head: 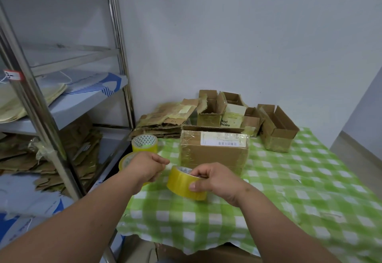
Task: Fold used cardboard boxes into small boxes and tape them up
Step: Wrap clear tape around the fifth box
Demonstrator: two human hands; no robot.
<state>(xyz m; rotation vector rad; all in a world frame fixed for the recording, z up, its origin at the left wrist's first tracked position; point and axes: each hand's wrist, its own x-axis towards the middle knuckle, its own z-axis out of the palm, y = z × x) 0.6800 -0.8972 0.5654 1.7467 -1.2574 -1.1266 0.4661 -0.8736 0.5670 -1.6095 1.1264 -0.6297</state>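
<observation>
A closed box point(214, 152) with a shipping label stands on the table point(289, 190) just beyond the hands, its skin shiny with tape, so it looks folded and at least partly sealed; whether its seams are all taped cannot be told from this side. Behind it, against the wall, several open boxes point(277, 128) stand folded but with flaps up, seemingly awaiting closing, and a stack of flat cardboard point(163, 122) at the back left is not yet folded, so much of the job appears to remain. The right hand point(215, 180) holds a tape roll point(184, 184) just above the table, fingers curled over its rim and thumb on its outer face. The left hand point(147, 167) is curled beside it with finger and thumb together as if pinching the tape end, but clear tape does not show here, so its grip cannot be confirmed. Two spare rolls point(144, 143) sit at the table's left edge, the nearer one mostly hidden behind the left hand. More flattened cardboard lies on the shelf point(62, 105) at left, blurred.
</observation>
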